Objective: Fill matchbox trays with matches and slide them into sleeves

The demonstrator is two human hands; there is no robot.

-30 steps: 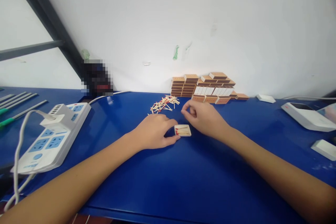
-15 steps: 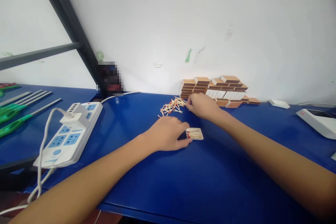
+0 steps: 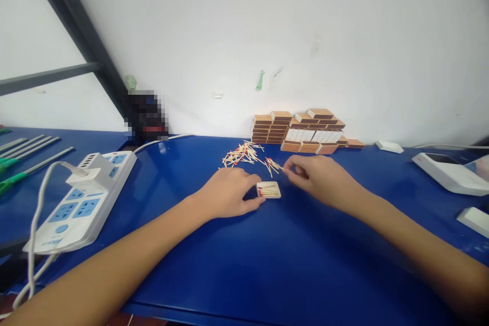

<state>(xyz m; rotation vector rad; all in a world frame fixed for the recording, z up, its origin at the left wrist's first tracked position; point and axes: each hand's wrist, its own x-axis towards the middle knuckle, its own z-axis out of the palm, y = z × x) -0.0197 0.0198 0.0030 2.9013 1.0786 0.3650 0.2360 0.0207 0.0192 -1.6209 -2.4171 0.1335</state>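
Observation:
My left hand (image 3: 231, 193) grips the left end of a small white matchbox tray (image 3: 278, 190), thumb at the near corner and fingers at the far one. Several red-tipped matches (image 3: 269, 193) lie in the tray. Just right of and beyond it, my right hand (image 3: 309, 175) pinches a small bunch of matches (image 3: 273, 166), their red heads fanned out to the left. A loose heap of matches (image 3: 242, 154) lies on the blue table (image 3: 244, 260) beyond my left hand.
Matchboxes (image 3: 271, 130) are stacked against the wall, with white-sided ones in the middle. A white power strip (image 3: 82, 214) with a plugged-in cable stands at left, near green-handled tools (image 3: 15, 181). White devices (image 3: 451, 175) lie at right.
My right hand has come back from the heap toward the tray, with a bunch of matches now showing at its fingertips. My left hand keeps its hold. The view has shifted slightly right.

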